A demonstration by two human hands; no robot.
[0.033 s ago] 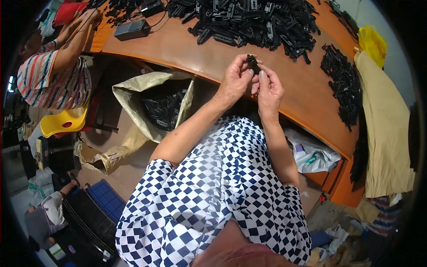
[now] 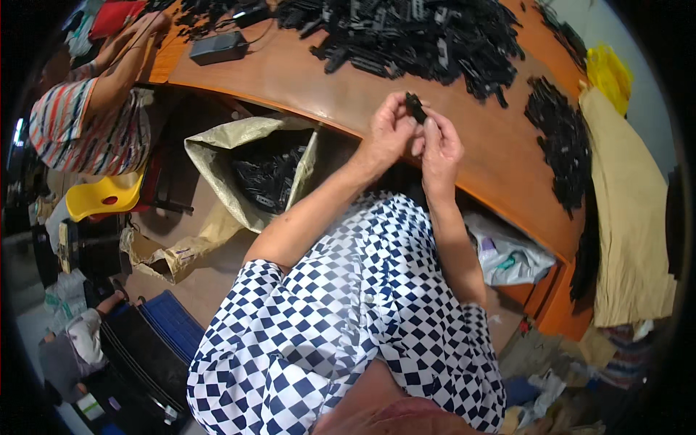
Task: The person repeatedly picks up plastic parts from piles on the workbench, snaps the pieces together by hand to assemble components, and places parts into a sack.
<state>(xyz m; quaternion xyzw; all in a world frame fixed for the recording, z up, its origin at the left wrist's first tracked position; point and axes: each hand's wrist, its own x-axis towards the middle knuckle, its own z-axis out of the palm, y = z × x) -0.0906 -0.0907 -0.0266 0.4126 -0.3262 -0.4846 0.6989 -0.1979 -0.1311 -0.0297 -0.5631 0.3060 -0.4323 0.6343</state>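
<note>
Over the front edge of the brown table (image 2: 304,80), both hands are pinched around a small black plastic part (image 2: 415,107). My left hand (image 2: 389,132) grips it from the left with thumb and fingers. From the right, my right hand (image 2: 441,148) closes on its lower end, thumb up. The fingers hide much of the part, so its exact kind does not show. Beyond the hands lies a large heap of long black plastic parts (image 2: 406,43). A second pile of smaller black parts (image 2: 558,138) runs along the table's right side.
An open woven sack (image 2: 210,148) with black parts inside stands below the table, left of me. A black power adapter (image 2: 217,48) with a cable lies at the table's back left. Another person in a striped shirt (image 2: 94,130) sits at far left, near a yellow chair (image 2: 105,197).
The view has shifted very slightly. Both hands keep their hold on the black part, which looks a little turned between the fingers.
</note>
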